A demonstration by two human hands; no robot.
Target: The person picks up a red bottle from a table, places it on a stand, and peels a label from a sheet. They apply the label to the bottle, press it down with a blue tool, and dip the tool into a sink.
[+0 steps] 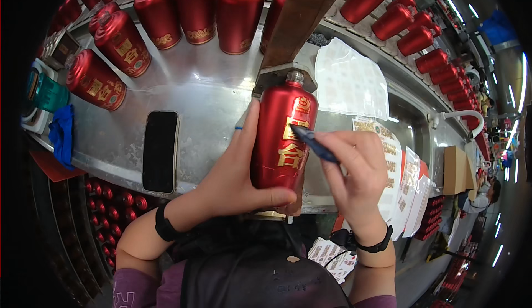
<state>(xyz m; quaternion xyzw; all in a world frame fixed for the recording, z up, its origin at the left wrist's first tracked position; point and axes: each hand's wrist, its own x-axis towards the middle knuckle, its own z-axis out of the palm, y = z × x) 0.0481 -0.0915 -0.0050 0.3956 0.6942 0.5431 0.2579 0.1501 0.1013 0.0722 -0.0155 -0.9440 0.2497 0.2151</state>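
One metallic-red bottle [271,119] with a clear neck is held at the centre of the view, neck toward twelve o'clock and base toward six, over a metal table [122,141]. The left grip [224,177] wraps its lower left side, forefinger laid along the flank toward twelve and thumb across the base end; the fingers behind the bottle are hidden. On the three o'clock side, the right grip [360,166] pinches a slim dark-blue hand tool [321,148] between thumb and forefinger, its tapered dark tip at the upper of two large characters in the gold lettering [290,156]; whether the tip presses or merely hovers cannot be told. Done well, the step would seem to call for a firm left hold, so the curved face does not roll under the point, and a light right pinch with the tip laid low, since a steep angle could mar the red finish or catch a gold edge. Short strokes within one character, with the bottle turned to bring each curve square to the tip, should serve better than a long reach. A black smartphone [160,151] lies at nine o'clock, well apart from the bottle, and gold-printed sheets [392,164] spread between three and four, near the right grip
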